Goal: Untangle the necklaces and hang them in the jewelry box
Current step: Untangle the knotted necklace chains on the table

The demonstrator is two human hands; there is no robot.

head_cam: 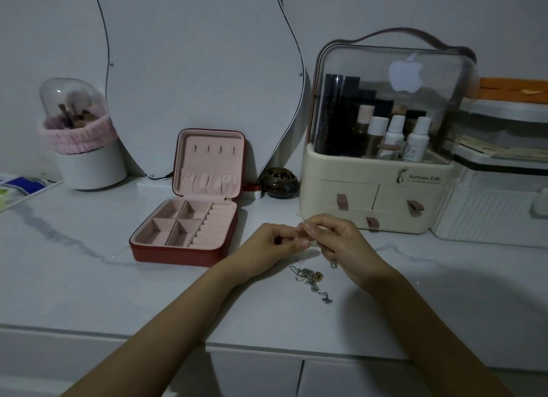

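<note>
Both hands' (308, 242) fingertips pinching chain (299, 236)

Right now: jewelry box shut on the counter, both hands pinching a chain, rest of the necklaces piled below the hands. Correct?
One thing is off: the jewelry box is open, not shut. The head view shows its lid standing up with empty hooks and the pink compartments exposed. The rest holds: left hand and right hand pinch a thin chain, and the other necklaces lie piled on the counter below the hands.
</note>
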